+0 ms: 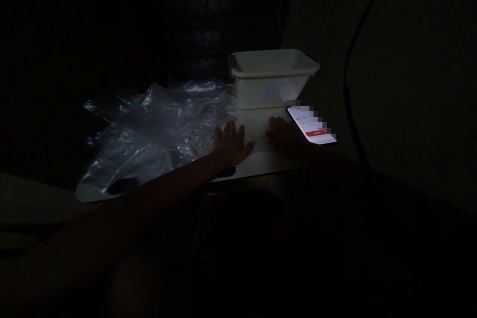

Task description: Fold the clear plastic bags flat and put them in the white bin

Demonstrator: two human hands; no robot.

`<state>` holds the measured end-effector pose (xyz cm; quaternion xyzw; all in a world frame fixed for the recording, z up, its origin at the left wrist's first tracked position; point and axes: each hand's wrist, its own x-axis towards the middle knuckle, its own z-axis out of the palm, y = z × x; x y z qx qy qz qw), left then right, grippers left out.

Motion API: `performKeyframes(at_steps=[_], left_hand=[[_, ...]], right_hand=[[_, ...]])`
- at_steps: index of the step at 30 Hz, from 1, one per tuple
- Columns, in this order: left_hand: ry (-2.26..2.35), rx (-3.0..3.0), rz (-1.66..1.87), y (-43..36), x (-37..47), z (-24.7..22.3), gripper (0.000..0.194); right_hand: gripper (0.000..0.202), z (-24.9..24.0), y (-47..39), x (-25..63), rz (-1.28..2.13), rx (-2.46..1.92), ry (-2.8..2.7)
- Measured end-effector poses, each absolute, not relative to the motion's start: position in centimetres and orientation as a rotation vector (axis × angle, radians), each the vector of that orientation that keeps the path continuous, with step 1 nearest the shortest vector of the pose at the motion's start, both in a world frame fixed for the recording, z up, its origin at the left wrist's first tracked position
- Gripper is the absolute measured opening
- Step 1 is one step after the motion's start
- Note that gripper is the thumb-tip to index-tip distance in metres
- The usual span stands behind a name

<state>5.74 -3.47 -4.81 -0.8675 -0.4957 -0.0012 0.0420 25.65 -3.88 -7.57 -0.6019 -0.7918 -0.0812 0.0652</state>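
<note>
My left hand lies flat with its fingers spread at the right edge of a heap of clear plastic bags. Across from it, my right hand rests on the pale table, fingers stretched out and partly lost in shadow. What looks like thin clear plastic lies on the tabletop between the two hands. A lit phone with a timer on its screen lies just right of my right hand. Neither hand grips anything that I can see.
A white plastic tub with dark handles stands at the back of the table, behind my hands. Near the front edge are a dark object by my left wrist and another dark object at the left. A dark cable hangs at the right.
</note>
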Motion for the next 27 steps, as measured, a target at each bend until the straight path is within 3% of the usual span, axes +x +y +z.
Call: performKeyframes(at_steps=[9,20,27], left_hand=[[-1.522,-2.692,-0.161,-3.3,5.4,-5.0,0.058],[-1.24,-2.77,-0.615,-3.1,4.7,-3.3,0.038],[-0.624,-2.885,-0.282,-5.3,6.4,-2.1,0.025]], right_hand=[[0.039,-8.5,-3.7,26.6,-0.292,-1.582,-2.436],[0.041,-7.8,-3.3,27.0,0.097,-1.465,-2.16],[0.043,-6.9,-3.3,27.6,0.222,-1.419,-1.905]])
